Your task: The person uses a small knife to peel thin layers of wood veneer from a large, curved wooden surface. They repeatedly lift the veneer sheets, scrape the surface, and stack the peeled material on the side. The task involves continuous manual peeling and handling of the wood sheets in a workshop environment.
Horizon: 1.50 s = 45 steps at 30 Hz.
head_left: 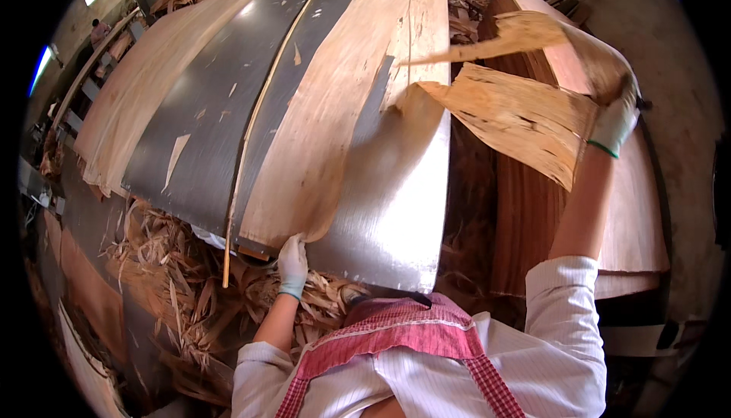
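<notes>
A long, pale sheet of wood veneer (316, 132) lies lengthwise over a dark, shiny metal tabletop (400, 216). My left hand (292, 267), in a white glove, is closed at the sheet's near edge and pinches it. Off to the right, my gloved right hand (615, 119) is raised and closed on torn veneer. One ragged piece (521, 117) hangs from it toward the table, and another jagged strip (533, 33) stretches out above. The fingertips of the right hand are partly hidden by the veneer.
A thin wooden strip (263, 106) runs along the table, with more veneer (152, 75) to its left. Veneer scraps (186, 296) heap below the near edge. A tall veneer stack (533, 197) stands at the right. Far left, a person (99, 33) is in the background.
</notes>
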Tool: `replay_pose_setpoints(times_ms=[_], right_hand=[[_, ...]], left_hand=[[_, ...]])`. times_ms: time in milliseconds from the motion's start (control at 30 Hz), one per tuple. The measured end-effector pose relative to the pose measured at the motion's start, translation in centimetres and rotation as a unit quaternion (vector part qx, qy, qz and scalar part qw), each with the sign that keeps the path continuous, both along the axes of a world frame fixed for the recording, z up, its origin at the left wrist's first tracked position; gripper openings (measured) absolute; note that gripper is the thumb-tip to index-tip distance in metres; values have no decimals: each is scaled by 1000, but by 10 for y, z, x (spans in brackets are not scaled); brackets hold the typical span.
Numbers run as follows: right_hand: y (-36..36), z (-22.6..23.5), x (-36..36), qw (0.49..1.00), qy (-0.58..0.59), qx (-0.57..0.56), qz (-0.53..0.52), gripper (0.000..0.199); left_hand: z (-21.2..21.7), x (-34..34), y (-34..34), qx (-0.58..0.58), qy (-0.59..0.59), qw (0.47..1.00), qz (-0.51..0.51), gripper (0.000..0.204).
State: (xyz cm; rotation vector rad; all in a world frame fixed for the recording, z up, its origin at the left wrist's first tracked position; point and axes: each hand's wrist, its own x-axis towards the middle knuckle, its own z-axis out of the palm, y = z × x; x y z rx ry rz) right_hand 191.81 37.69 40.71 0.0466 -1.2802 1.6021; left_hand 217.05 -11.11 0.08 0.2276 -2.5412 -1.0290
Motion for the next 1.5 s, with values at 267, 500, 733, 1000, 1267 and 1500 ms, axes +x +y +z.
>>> replay_pose_setpoints(times_ms=[267,500,733,1000,1267,1500], right_hand=[[59,-38,78,983,48,-177,-24,40],[108,-154,53,896,-290,9,336,12],[28,-226,78,616,-119,521,579,28],[48,-219,-26,592,-81,395,698,38],[130,-264,-280,617,-471,202,598,38],[181,-321,-426,538,-633,343,438,39]], left_hand=[[12,0,5,-115,-95,987,-50,21],[66,-31,43,-234,-307,921,-45,35],[161,-150,293,360,-245,867,-243,70],[178,-234,209,345,-212,909,-97,30],[129,-138,-159,-123,-192,810,541,34],[178,-471,73,-337,-100,900,256,41]])
